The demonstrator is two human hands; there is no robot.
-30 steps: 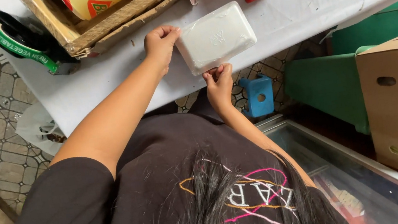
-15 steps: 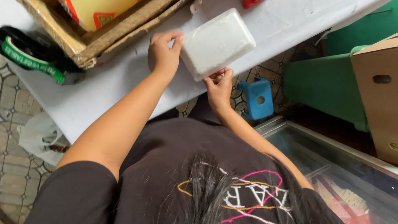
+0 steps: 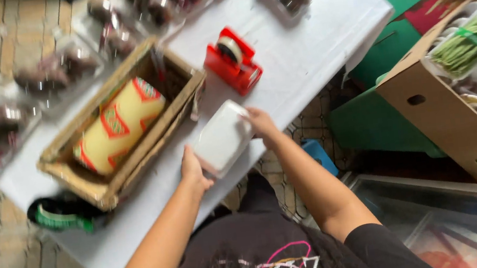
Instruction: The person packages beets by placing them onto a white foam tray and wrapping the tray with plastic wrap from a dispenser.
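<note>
A white foam tray (image 3: 222,137) lies upside down on the white table (image 3: 301,53) near its front edge. My left hand (image 3: 193,171) grips the tray's near left end. My right hand (image 3: 259,121) holds its right end, thumb on top. Both arms reach over the table edge from below. A red tape dispenser (image 3: 233,60) stands just beyond the tray. To the tray's left is a cardboard box (image 3: 132,159) holding a yellow roll with red marks (image 3: 119,122).
Several clear wrapped packs of dark produce (image 3: 156,7) lie along the table's far side. A black and green object (image 3: 61,213) sits at the front left. A cardboard carton of wrapped green vegetables (image 3: 471,51) stands at the right, above a glass-topped freezer (image 3: 455,222).
The view has swung up and over the table, showing its far side. The tray has turned and sits further onto the table; my right hand has shifted to its right end.
</note>
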